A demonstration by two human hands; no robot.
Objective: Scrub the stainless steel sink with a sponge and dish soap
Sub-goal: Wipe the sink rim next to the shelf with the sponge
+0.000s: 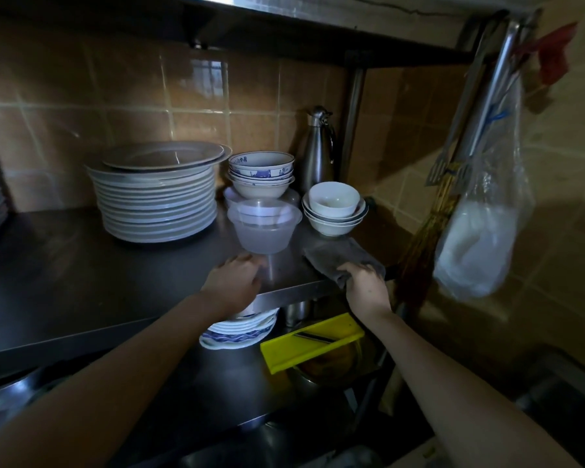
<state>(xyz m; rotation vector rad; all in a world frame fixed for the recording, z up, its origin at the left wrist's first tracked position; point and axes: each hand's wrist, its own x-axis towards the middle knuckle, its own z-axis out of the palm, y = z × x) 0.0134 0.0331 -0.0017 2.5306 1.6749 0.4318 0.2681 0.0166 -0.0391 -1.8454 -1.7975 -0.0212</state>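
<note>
My right hand (365, 282) has its fingers curled over the near end of a grey cloth (341, 258), gripping it where it hangs over the front lip of the shelf (81, 265). My left hand (232, 282) lies flat and relaxed on the steel, holding nothing. Its fingertips are just beside the base of a clear tub (264, 231); I cannot tell whether they touch it.

I take this as fetching something to scrub with, so the task has barely begun. No sponge or soap shows anywhere. The sink is not plainly in view either (a dark steel edge low down, below and right of my right wrist, may be it, but I cannot be sure).

To do this step well, I would draw the cloth straight back toward me, off the lip. Most of it lies beyond my fingertips, and its far end runs close to the stacked bowls (333, 211). A sideways or upward flick could catch them. The grip takes only one end, so I would gather more of the fabric before lifting, or it will trail. The left fingers should stay flat and off the tub, which looks light and easy to knock over. The plates (156, 197), beyond and left of those fingers, are well clear.
</note>
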